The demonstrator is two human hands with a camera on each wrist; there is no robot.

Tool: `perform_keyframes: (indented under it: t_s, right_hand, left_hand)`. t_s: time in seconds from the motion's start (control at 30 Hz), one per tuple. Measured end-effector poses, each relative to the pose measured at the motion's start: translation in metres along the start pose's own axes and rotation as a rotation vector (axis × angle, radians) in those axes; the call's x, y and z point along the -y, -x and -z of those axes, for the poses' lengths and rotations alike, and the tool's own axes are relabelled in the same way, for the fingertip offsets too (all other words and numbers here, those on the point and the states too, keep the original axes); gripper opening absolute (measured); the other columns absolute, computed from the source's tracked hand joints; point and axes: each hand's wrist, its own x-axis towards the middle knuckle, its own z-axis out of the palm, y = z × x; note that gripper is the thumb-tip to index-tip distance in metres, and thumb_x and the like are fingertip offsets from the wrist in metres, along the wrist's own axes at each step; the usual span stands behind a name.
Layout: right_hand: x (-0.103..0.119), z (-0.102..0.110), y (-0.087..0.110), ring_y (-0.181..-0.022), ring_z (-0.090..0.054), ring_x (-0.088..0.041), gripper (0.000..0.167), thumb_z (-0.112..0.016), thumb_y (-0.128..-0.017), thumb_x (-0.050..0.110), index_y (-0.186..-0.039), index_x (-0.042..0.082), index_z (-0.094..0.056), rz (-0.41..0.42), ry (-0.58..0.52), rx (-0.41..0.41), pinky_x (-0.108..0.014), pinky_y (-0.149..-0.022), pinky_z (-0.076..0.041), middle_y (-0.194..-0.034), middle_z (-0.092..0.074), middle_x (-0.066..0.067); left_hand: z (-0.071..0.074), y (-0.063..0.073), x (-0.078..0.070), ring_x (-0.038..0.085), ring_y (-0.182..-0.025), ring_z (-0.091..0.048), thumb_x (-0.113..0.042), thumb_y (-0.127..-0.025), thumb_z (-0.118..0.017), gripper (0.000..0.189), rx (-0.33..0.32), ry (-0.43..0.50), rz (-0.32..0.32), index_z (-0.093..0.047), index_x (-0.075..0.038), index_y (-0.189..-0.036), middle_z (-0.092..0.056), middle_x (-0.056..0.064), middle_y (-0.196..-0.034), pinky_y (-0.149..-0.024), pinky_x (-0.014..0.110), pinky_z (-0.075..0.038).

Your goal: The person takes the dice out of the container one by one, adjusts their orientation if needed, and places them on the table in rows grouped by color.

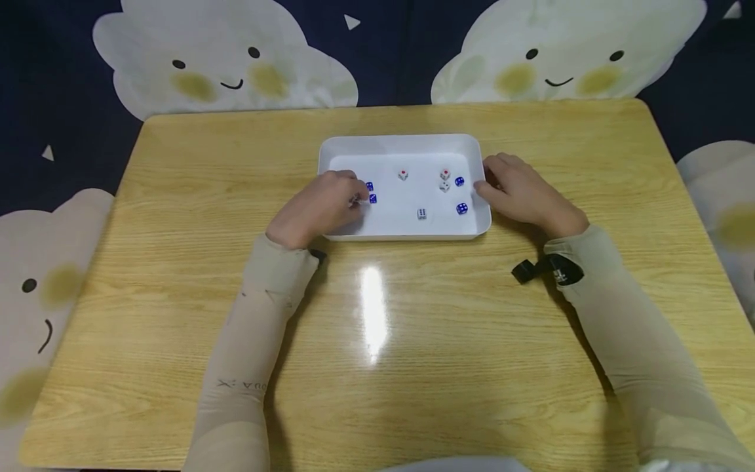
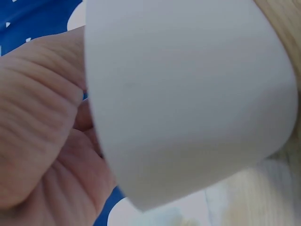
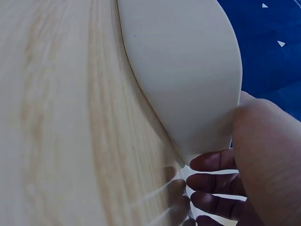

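A white shallow tray point(image 1: 392, 226) with several small dice in it sits on the table. My left hand point(image 1: 321, 204) reaches over the tray's left wall and pinches a whitish die point(image 1: 354, 198), partly hidden by the fingers. Right beside those fingertips lie two blue dice, one blue die point(image 1: 373, 198) nearer me. My right hand point(image 1: 522, 190) grips the tray's right wall, thumb at the rim and fingers along the outside. In the left wrist view the tray wall point(image 2: 188, 94) hides the fingertips. The right wrist view shows curled fingers point(image 3: 214, 183) at the tray's outer side.
Toward the tray's right lie a white die point(image 1: 444, 186), a red-dotted die point(image 1: 445, 174) and two blue dice, one a blue die point(image 1: 462, 208). Another white die point(image 1: 421, 214) is near the front wall. The wooden table point(image 1: 177, 262) ends at a cloud-patterned cloth point(image 1: 236, 52).
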Motion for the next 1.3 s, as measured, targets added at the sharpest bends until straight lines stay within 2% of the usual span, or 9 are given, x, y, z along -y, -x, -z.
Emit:
perform_keyframes:
  t_s: [0.1, 0.33, 0.5, 0.63, 0.97, 1.17, 1.3]
  right_hand:
    - [0.000, 0.000, 0.000, -0.094, -0.048, -0.031, 0.040, -0.046, -0.104, 0.033, -0.115, -0.004, -0.057, 0.001, -0.001, 0.000, -0.043, -0.081, -0.039, -0.104, -0.056, -0.019]
    - [-0.002, -0.001, -0.001, -0.095, -0.048, -0.031, 0.040, -0.046, -0.104, 0.034, -0.115, -0.003, -0.056, -0.005, 0.000, 0.000, -0.044, -0.082, -0.038, -0.104, -0.056, -0.018]
    - [-0.001, -0.001, -0.001, -0.096, -0.049, -0.031, 0.040, -0.046, -0.104, 0.035, -0.116, -0.003, -0.057, -0.010, -0.002, 0.003, -0.044, -0.083, -0.040, -0.106, -0.057, -0.018]
    - [-0.001, -0.001, -0.001, -0.096, -0.050, -0.031, 0.040, -0.046, -0.104, 0.034, -0.116, -0.003, -0.057, -0.005, 0.000, 0.001, -0.045, -0.083, -0.041, -0.107, -0.058, -0.018]
    - [-0.001, -0.001, 0.000, -0.095, -0.050, -0.030, 0.041, -0.047, -0.104, 0.034, -0.116, -0.003, -0.058, -0.005, 0.002, -0.004, -0.044, -0.082, -0.041, -0.106, -0.059, -0.018]
    - [0.001, 0.000, 0.000, -0.097, -0.051, -0.031, 0.043, -0.046, -0.104, 0.035, -0.119, -0.003, -0.058, -0.019, 0.000, 0.004, -0.046, -0.084, -0.042, -0.108, -0.059, -0.019]
    - [0.001, 0.001, 0.000, -0.097, -0.051, -0.032, 0.043, -0.046, -0.104, 0.035, -0.119, -0.004, -0.058, -0.015, 0.000, 0.001, -0.046, -0.085, -0.042, -0.108, -0.059, -0.019]
  left_hand:
    - [0.003, 0.001, 0.000, 0.024, -0.103, -0.068, -0.004, -0.096, -0.062, 0.024, 0.008, 0.009, 0.014, -0.077, -0.002, -0.114, -0.075, 0.014, -0.113, -0.096, 0.038, -0.056]
    - [0.009, 0.004, 0.002, 0.024, -0.094, -0.063, -0.002, -0.094, -0.062, 0.020, -0.005, 0.004, 0.024, -0.077, -0.003, -0.108, -0.073, 0.013, -0.105, -0.089, 0.037, -0.053]
    - [0.010, 0.004, 0.002, 0.025, -0.105, -0.068, -0.001, -0.095, -0.061, 0.026, 0.001, 0.022, 0.045, -0.076, -0.001, -0.116, -0.075, 0.015, -0.116, -0.097, 0.039, -0.055]
    - [0.012, 0.004, 0.002, 0.026, -0.108, -0.068, 0.001, -0.093, -0.059, 0.030, 0.002, 0.036, 0.062, -0.075, 0.000, -0.118, -0.074, 0.016, -0.119, -0.098, 0.038, -0.055]
    - [0.018, 0.011, 0.006, 0.028, -0.102, -0.069, -0.002, -0.094, -0.062, 0.024, -0.065, 0.039, 0.051, -0.074, 0.000, -0.115, -0.072, 0.014, -0.115, -0.093, 0.038, -0.056]
    - [0.021, 0.014, 0.009, 0.026, -0.102, -0.069, -0.002, -0.094, -0.062, 0.025, -0.085, 0.046, 0.087, -0.074, -0.001, -0.116, -0.069, 0.012, -0.115, -0.092, 0.037, -0.056]
    - [0.023, 0.015, 0.012, 0.027, -0.102, -0.069, -0.002, -0.094, -0.063, 0.024, -0.103, 0.036, 0.082, -0.075, 0.000, -0.115, -0.070, 0.013, -0.112, -0.091, 0.037, -0.056]
